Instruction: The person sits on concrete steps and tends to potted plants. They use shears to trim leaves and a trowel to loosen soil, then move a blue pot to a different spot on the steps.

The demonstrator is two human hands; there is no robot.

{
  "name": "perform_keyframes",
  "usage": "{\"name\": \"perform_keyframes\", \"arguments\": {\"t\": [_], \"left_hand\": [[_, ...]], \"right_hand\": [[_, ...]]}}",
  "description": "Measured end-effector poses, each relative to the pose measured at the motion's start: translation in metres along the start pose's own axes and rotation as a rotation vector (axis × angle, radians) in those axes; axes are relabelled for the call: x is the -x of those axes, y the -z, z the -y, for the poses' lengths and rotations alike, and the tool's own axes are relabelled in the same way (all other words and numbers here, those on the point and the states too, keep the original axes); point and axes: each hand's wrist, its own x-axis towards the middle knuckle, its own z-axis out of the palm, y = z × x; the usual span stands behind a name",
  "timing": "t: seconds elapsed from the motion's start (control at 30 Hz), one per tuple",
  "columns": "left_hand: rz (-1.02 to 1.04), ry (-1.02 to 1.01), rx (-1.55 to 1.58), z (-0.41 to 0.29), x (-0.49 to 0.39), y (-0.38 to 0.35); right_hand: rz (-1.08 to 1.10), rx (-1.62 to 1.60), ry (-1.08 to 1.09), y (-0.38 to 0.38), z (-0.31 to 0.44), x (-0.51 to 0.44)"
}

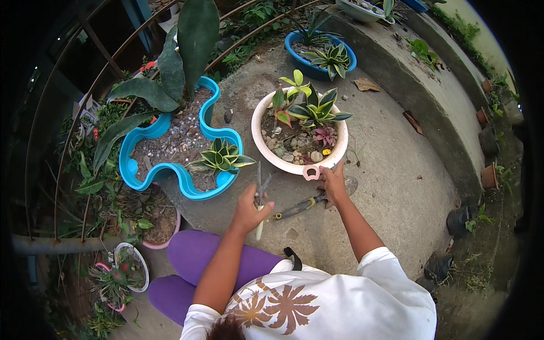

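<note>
My left hand (pixel 250 211) holds a pair of pruning shears (pixel 259 199), its blades pointing away from me and a pale handle below. With my right hand (pixel 333 185) I grip the near rim of a round white plastic basin (pixel 257 136), beside its pink ring-shaped tab (pixel 311 172). Variegated snake plants (pixel 316 108), a small reddish plant (pixel 326 136) and pebbles (pixel 293 143) fill the basin. A hand trowel (pixel 299 207) with a black and yellow handle lies on the concrete, its blade partly behind my right hand.
Left of the basin stands a wavy blue planter (pixel 184 183) with gravel and snake plants. A blue oval tub (pixel 313 71) sits beyond, near a concrete step (pixel 408 85). Rusty metal railing (pixel 85 91) curves along the left. Small pots (pixel 489 176) line the right.
</note>
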Motion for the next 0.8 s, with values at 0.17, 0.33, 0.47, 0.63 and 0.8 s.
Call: {"name": "perform_keyframes", "arguments": {"t": [0.17, 0.33, 0.47, 0.63, 0.8], "left_hand": [[-0.008, 0.002, -0.025, -0.009, -0.001, 0.003], [0.002, 0.022, -0.015, -0.013, -0.001, 0.006], [0.002, 0.010, -0.013, -0.008, -0.003, 0.005], [0.021, 0.068, 0.015, -0.011, -0.007, 0.002], [0.044, 0.026, 0.032, -0.007, -0.013, -0.007]], "right_hand": [[0.027, 0.009, -0.014, -0.016, 0.005, -0.057], [0.095, -0.043, 0.005, -0.039, 0.007, -0.111], [0.117, -0.016, 0.062, -0.053, 0.016, -0.151], [0.043, -0.032, 0.110, -0.066, 0.026, -0.176], [-0.505, 0.427, 0.138, -0.088, 0.014, -0.200]]}}
